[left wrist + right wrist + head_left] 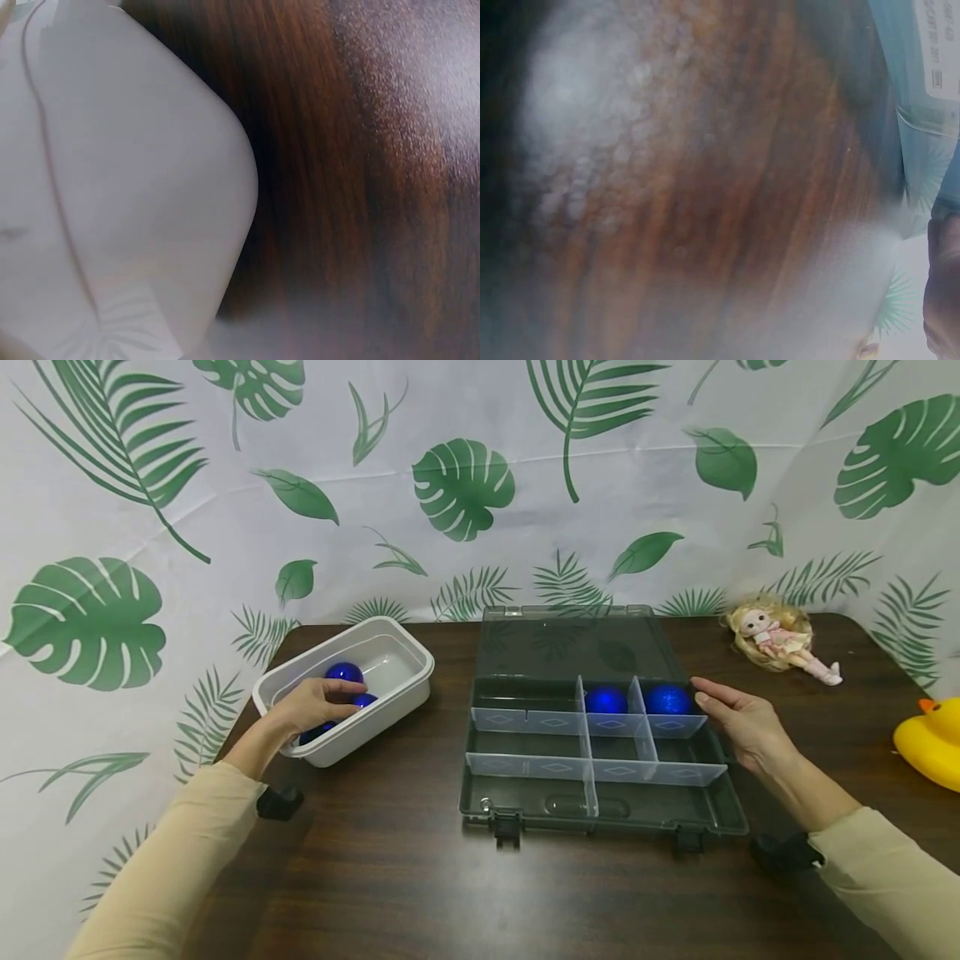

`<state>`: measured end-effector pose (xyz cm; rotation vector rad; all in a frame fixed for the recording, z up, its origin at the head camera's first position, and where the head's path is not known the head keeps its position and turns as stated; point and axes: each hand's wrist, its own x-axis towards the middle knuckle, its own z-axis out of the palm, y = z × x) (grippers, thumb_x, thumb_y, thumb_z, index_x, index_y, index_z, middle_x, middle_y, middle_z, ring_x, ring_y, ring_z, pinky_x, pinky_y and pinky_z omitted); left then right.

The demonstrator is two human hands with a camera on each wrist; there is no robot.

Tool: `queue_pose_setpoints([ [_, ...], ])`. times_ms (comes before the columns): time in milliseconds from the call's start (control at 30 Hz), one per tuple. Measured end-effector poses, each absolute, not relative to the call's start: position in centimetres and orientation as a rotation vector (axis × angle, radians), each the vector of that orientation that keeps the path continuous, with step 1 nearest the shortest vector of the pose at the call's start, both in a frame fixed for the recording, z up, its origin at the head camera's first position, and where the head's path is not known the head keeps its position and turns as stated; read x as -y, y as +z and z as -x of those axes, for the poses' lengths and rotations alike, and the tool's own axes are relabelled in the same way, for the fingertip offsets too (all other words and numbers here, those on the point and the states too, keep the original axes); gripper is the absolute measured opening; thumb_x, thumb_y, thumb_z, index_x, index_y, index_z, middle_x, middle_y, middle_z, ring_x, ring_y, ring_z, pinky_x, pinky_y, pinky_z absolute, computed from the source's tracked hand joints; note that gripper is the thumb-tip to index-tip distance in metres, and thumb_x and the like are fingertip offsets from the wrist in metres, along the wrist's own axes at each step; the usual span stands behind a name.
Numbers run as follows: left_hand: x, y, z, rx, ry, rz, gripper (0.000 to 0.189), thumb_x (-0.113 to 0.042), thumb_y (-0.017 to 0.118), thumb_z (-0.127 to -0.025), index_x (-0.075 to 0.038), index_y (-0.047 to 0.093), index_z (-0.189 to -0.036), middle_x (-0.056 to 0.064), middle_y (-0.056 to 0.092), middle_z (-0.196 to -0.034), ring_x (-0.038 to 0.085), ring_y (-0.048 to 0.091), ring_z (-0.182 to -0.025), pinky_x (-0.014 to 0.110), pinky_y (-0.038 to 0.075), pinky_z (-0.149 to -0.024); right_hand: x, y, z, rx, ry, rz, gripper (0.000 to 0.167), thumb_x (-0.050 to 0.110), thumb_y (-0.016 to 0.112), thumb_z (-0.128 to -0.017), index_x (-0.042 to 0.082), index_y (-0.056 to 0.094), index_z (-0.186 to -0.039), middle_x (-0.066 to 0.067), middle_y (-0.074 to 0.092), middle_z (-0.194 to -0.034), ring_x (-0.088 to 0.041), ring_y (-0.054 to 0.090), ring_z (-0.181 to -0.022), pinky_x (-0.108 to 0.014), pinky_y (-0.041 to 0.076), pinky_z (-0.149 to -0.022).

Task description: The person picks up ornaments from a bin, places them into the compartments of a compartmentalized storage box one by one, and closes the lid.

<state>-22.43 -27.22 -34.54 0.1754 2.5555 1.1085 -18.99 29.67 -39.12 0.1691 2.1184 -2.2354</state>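
Observation:
My left hand [306, 706] reaches into a white plastic bin [397, 703], thumb and fingers pinching a shiny blue ball [366, 700]. Another blue ball [343, 671] lies just behind those fingers, and a third blue ball [318, 731] is partly covered by the hand. On the right, a smoky clear compartment box [622, 793] lies with its lid [570, 643] tipped back. My right hand [753, 731] pinches its right rim near the back corner. Two blue balls sit in its back row: one ball [606, 700] in the middle compartment, one ball [668, 699] in the right.
A blond doll [780, 635] lies at the table's back right. Beyond my right hand is a yellow rubber duck [933, 743]. Translucent dividers [525, 766] split the box, and two dark latches [507, 828] project from its front. A leaf-print cloth [465, 552] hangs behind the table [420, 868].

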Motion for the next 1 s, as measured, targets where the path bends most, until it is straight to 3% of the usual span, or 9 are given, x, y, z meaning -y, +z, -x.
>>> queue_pose_setpoints([
  [133,27.2,-34.6,22.5,-2.570,1.122,-0.150,0.053,-0.026,0.066,-0.089,-0.001,0.050,-0.133,0.030,0.041,-0.138,0.043,0.033,-0.126,0.063,0.018,-0.107,-29.6,-39.1,19.0,-2.110,-2.239,-0.172,0.022,0.018,0.064,-0.090,0.030,0.072,-0.106,0.032,0.062,-0.089,0.011,0.053,-0.083,-0.008,0.044,-0.067],
  [233,27.2,-34.7,22.5,-2.575,1.160,-0.146,0.055,-0.030,0.066,-0.089,-0.002,0.050,-0.134,0.028,0.044,-0.136,0.039,0.041,-0.120,0.057,0.028,-0.106,-29.6,-39.1,19.0,-2.116,-2.233,-0.175,0.021,0.019,0.064,-0.090,0.031,0.072,-0.106,0.032,0.062,-0.089,0.010,0.053,-0.082,-0.009,0.044,-0.067],
  [400,27.2,-34.5,22.6,-2.528,1.348,-0.130,0.057,-0.028,0.065,-0.090,0.002,0.046,-0.136,0.027,0.053,-0.128,0.016,0.063,-0.094,0.033,0.053,-0.087,-29.7,-39.1,19.0,-2.129,-2.223,-0.176,0.022,0.019,0.064,-0.090,0.030,0.072,-0.108,0.032,0.061,-0.089,0.009,0.053,-0.082,-0.009,0.044,-0.067],
  [533,27.0,-33.6,22.7,-2.466,1.525,-0.075,0.059,-0.027,0.063,-0.091,0.004,0.043,-0.137,0.026,0.050,-0.130,0.001,0.063,-0.083,0.020,0.053,-0.079,-29.7,-39.0,19.0,-2.128,-2.223,-0.173,0.021,0.019,0.063,-0.090,0.031,0.072,-0.105,0.032,0.062,-0.089,0.008,0.053,-0.080,-0.010,0.044,-0.066],
  [600,26.7,-32.8,22.8,-2.443,1.607,-0.047,0.059,-0.026,0.063,-0.091,0.004,0.042,-0.137,0.020,0.051,-0.129,-0.002,0.062,-0.082,0.017,0.052,-0.079,-29.7,-39.1,19.1,-2.129,-2.222,-0.169,0.021,0.019,0.063,-0.091,0.032,0.073,-0.104,0.032,0.062,-0.089,0.007,0.053,-0.080,-0.010,0.044,-0.066],
  [767,25.1,-30.2,22.9,-2.407,1.766,-0.063,0.058,-0.024,0.063,-0.090,0.003,0.043,-0.137,0.000,0.056,-0.114,-0.002,0.063,-0.086,0.018,0.052,-0.079,-29.8,-39.1,19.1,-2.138,-2.196,-0.177,0.024,0.021,0.063,-0.091,0.029,0.070,-0.112,0.031,0.061,-0.091,0.007,0.052,-0.082,-0.009,0.044,-0.067],
  [867,23.2,-28.8,22.9,-2.372,1.803,-0.117,0.056,-0.024,0.062,-0.091,0.001,0.043,-0.138,0.005,0.055,-0.122,0.000,0.062,-0.091,0.020,0.051,-0.082,-29.8,-39.1,19.1,-2.148,-2.175,-0.182,0.028,0.022,0.063,-0.091,0.027,0.067,-0.118,0.031,0.061,-0.092,0.010,0.052,-0.085,-0.008,0.044,-0.069],
  [1000,19.1,-27.9,23.0,-2.287,1.819,-0.201,0.052,-0.019,0.061,-0.092,-0.002,0.045,-0.138,0.017,0.048,-0.136,0.011,0.061,-0.102,0.025,0.050,-0.088,-29.8,-39.2,19.1,-2.127,-2.211,-0.175,0.024,0.019,0.062,-0.091,0.029,0.070,-0.111,0.031,0.062,-0.091,0.009,0.053,-0.083,-0.009,0.044,-0.068],
])
